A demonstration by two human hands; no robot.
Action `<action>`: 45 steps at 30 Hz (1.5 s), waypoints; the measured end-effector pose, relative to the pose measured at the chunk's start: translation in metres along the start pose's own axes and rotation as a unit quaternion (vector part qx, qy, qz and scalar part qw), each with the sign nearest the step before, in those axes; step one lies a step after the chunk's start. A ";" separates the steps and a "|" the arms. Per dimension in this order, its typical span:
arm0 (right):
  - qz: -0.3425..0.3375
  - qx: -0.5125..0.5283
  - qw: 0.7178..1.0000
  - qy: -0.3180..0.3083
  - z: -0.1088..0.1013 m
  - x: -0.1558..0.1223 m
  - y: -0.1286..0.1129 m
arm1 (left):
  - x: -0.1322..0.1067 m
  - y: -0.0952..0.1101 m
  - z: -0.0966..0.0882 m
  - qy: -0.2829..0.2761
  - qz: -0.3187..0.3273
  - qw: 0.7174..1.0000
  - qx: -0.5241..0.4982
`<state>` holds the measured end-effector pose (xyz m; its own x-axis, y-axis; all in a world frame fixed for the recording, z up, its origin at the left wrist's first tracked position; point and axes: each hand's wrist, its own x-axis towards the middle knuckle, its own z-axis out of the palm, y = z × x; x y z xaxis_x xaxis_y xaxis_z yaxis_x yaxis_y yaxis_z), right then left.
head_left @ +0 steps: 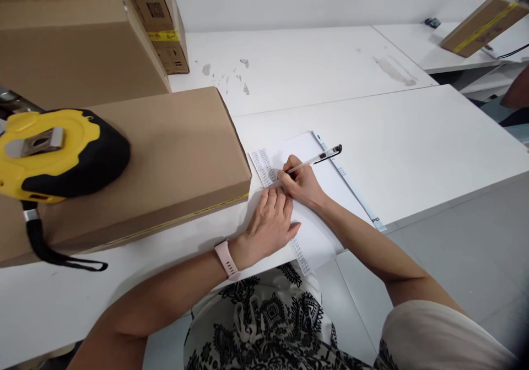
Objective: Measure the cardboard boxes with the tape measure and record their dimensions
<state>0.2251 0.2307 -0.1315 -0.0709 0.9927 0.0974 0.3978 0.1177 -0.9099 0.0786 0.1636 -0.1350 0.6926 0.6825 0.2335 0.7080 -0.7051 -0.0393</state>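
A pen [313, 161] with a clear barrel and black cap end is gripped in my right hand [301, 183], its tip down at the sheet near a column of small writing. The white paper [303, 147] lies on the table, with a pale blue printed strip along its right side. Flat on the sheet's left part rests my left hand [273, 221], fingers stretched out just below the right hand. It holds nothing. Part of the written column is hidden under that hand. A pink watch band [226, 259] circles my left wrist.
Left of the paper lies a large cardboard box [165, 155] with a yellow and black tape measure [61, 152] on it. More boxes [74, 45] stand behind. At the far right are a taped carton [483, 26] and part of another person [516, 92]. The white table [413, 139] ends at the right front edge.
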 end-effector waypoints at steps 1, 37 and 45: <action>0.001 0.000 1.000 0.001 0.000 0.000 0.000 | 0.000 0.000 0.000 -0.003 0.000 1.000 0.000; -0.004 -0.005 1.000 0.012 -0.002 0.001 0.002 | -0.002 0.001 0.001 0.001 -0.001 1.000 -0.002; 0.001 -0.004 1.000 0.016 -0.002 0.001 0.001 | -0.001 0.000 -0.002 -0.009 0.000 1.000 -0.003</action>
<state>0.2271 0.2316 -0.1321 -0.0416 0.9932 0.1084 0.4054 0.1160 -0.9067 0.0780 0.1624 -0.1327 0.6954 0.6853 0.2162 0.7067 -0.7068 -0.0327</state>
